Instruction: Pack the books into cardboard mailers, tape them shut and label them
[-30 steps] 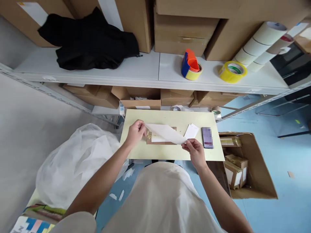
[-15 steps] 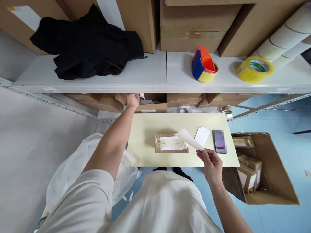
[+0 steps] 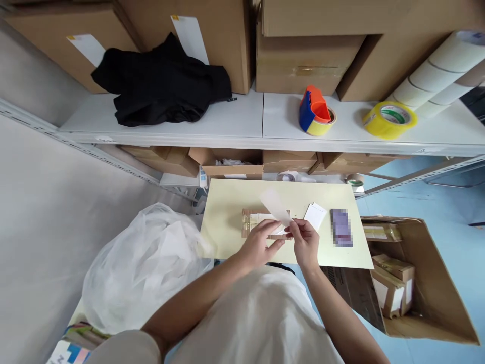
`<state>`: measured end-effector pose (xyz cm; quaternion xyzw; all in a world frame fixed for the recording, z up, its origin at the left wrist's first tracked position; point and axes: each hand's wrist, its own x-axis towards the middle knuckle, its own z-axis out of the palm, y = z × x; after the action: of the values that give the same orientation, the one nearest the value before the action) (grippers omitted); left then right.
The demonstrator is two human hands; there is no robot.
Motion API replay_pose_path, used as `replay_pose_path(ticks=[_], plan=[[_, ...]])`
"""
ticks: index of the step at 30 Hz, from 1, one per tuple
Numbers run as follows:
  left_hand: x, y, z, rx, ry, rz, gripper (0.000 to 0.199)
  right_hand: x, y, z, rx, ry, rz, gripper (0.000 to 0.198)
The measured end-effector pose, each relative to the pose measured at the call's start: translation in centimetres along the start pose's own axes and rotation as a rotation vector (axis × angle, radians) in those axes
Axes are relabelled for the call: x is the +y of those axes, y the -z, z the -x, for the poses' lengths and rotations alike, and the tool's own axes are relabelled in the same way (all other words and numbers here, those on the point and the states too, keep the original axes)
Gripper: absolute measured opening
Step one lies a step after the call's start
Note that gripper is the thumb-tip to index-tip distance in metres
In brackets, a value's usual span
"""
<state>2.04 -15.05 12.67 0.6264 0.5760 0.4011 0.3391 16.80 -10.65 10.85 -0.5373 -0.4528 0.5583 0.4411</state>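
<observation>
My right hand (image 3: pixel 306 243) pinches a thin white paper slip (image 3: pixel 276 206) by its lower end, over the table. Close beside it is my left hand (image 3: pixel 261 244), its thumb apart from the fingers and nothing visible in it. Its fingertips come near the slip's lower end; whether they touch cannot be made out. Below the hands lies a small brown cardboard box (image 3: pixel 247 222) with clear tape and a white label, partly covered by the hands and slip. White paper sheets (image 3: pixel 315 216) and a phone (image 3: pixel 341 228) rest to the right on the pale yellow table (image 3: pixel 223 202).
On the shelf (image 3: pixel 280 114) above are a black garment (image 3: pixel 166 86), a tape dispenser (image 3: pixel 316 112), yellow tape (image 3: pixel 390 120) and large boxes. A full plastic bag (image 3: pixel 140 268) stands left of the table. An open carton (image 3: pixel 443 283) with small boxes sits on the right.
My left hand has come back from the open box under the shelf to beside my right hand. The right hand has moved left with the slip. The view has shifted slightly.
</observation>
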Motion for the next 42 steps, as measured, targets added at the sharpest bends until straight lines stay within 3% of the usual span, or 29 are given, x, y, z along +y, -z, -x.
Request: replay_pose_path(ticks=[3,6,8,9,12,14,18,21,26,34,38,42], plan=[[1.2,-1.6,1.3,0.098,0.034,0.055,0.042,-0.7,-0.5,0.7,-0.15,0.049,0.033,0.032],[1.1,-1.4,1.4,0.174,0.085,0.19,0.043,-1.3,-0.1,1.5,-0.339,0.164,0.081,0.033],[0.8,-1.0,1.5,0.238,0.162,0.326,0.036,-1.7,0.7,1.7,-0.385,0.265,0.168,0.031],[0.5,-0.8,1.6,0.273,0.209,0.389,0.032,-1.9,1.2,1.7,-0.34,0.319,0.227,0.031],[0.0,-0.2,2.0,0.336,0.321,0.477,0.028,-2.3,2.8,0.9,-0.019,0.411,0.387,0.046],[-0.3,0.1,2.3,0.322,0.357,0.486,0.028,-2.4,3.7,0.1,0.052,0.348,0.41,0.053],[-0.9,0.0,3.5,0.3,0.409,0.461,0.025,-1.5,4.7,-0.2,-0.168,0.127,0.337,0.034],[-2.2,-0.9,5.1,0.317,0.478,0.387,0.02,0.3,5.1,1.0,-0.174,0.069,0.315,0.035],[-5.5,-1.7,5.8,0.407,0.575,0.289,0.048,3.9,4.8,1.8,-0.165,-0.047,0.323,0.042],[-9.9,0.7,0.1,0.36,0.509,-0.064,0.055,6.0,1.6,-3.8,-0.051,-0.025,0.593,0.031],[-11.5,1.4,0.1,0.358,0.412,-0.184,0.047,6.7,1.8,-5.0,-0.052,-0.044,0.639,0.028],[-11.1,0.8,1.5,0.307,0.225,-0.396,0.031,7.5,2.1,-5.0,-0.064,-0.036,0.662,0.028]])
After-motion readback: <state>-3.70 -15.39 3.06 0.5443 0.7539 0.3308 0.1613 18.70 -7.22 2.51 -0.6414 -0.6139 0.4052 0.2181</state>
